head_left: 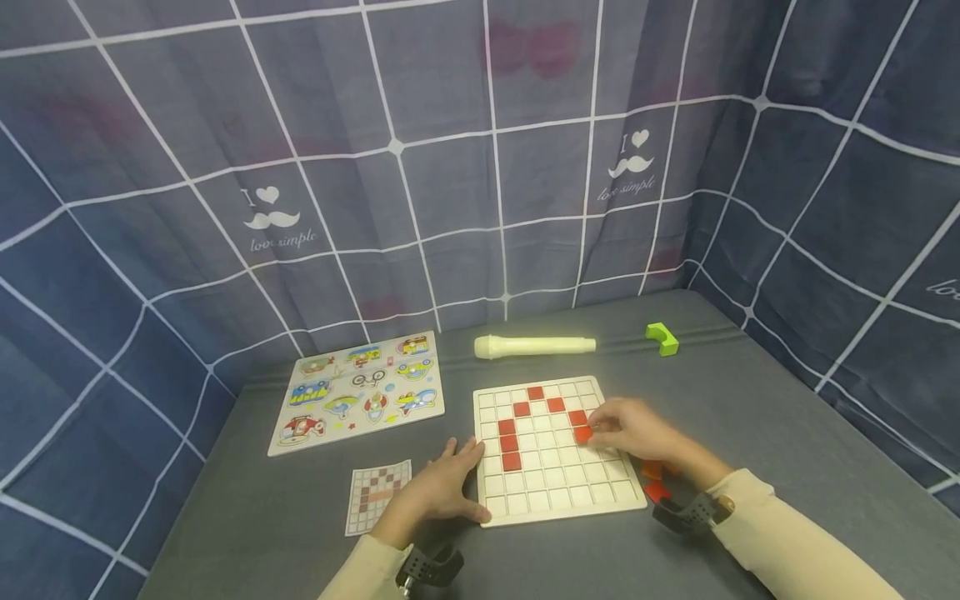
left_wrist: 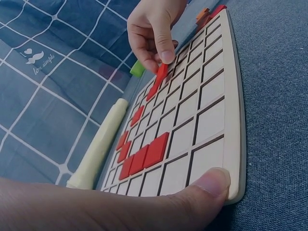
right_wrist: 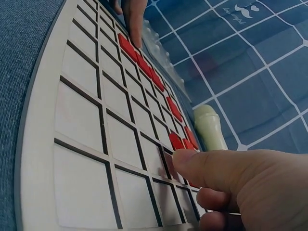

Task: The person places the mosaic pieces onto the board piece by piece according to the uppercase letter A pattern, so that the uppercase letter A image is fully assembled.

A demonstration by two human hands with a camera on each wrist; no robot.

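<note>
Tile (head_left: 582, 435) in right hand (head_left: 632, 429), inside board (head_left: 557, 477) edge

Grid board (head_left: 551, 458) as hub | tiles (head_left: 510, 461) in its cells, 9 through 12 to 2 o'clock | microphone (head_left: 536, 347) beyond, 12 | arch block (head_left: 666, 336), 1–2 | loose tiles (head_left: 657, 491), 3–4 (some partly hidden) | card (head_left: 378, 497), 8–9 | picture puzzle (head_left: 363, 427), 9–10

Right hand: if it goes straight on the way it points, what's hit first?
Probably the pale square gridded board, just beyond the red square tile the right hand pinches; whether they already touch is unclear.
</note>
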